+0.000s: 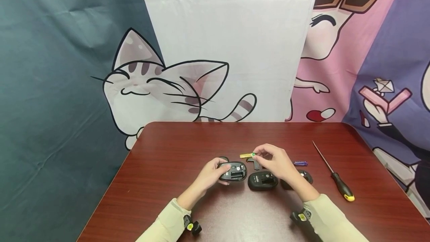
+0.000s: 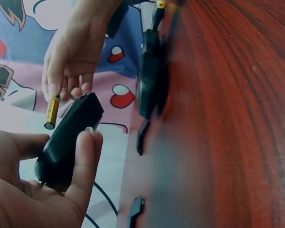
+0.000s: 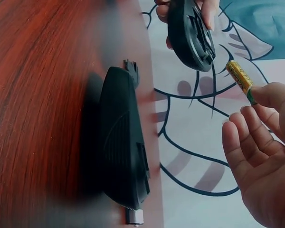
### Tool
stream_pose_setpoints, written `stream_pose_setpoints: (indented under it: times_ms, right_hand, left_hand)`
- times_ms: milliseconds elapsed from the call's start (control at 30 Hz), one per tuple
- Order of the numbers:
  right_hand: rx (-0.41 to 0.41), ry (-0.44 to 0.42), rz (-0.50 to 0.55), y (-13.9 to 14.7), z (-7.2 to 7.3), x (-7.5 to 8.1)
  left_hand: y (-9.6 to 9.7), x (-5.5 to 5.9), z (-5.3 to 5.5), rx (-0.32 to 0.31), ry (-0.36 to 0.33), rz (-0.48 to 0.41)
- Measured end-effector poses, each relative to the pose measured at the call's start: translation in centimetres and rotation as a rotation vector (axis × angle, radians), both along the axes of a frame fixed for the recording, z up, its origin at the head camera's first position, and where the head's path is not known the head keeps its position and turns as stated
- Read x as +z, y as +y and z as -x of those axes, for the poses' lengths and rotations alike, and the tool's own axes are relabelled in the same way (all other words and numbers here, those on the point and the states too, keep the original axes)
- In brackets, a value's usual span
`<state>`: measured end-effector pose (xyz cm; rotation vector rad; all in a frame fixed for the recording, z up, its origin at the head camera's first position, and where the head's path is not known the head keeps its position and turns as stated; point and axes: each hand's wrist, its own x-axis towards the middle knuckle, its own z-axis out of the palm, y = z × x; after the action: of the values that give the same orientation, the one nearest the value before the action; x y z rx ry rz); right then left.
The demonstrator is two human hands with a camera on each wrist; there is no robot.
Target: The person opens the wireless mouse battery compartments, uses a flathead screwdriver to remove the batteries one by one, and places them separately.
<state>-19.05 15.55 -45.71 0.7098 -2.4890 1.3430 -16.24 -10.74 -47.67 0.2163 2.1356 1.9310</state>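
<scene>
My left hand holds a black computer mouse above the table, its underside turned up and its battery slot uncovered. Thumb and fingers grip the mouse from both sides in the left wrist view. Between thumb and fingertips, my right hand pinches a yellow-gold battery by its green end. In the right wrist view the battery points toward the held mouse, apart from it. A second black mouse lies underside up on the table between the hands.
A third mouse is partly hidden behind the right forearm. Beyond it lies a blue battery. A dark cover piece rests under the right hand. At the right is a screwdriver with a black and yellow handle, on the reddish wooden table.
</scene>
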Motion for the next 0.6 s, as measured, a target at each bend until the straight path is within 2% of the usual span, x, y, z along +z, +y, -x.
stream_pose_setpoints:
  times_ms: [200,600]
  right_hand:
    - [-0.033,-0.031,-0.032,-0.9,1.0,-0.7]
    - [-0.044,-0.118,-0.092,-2.4,2.0,-2.0]
  left_hand:
    - [-0.3,-0.9,-0.2,0.006,-0.004,0.064]
    - [-0.5,-1.9,-0.4,-0.07,-0.056,0.058]
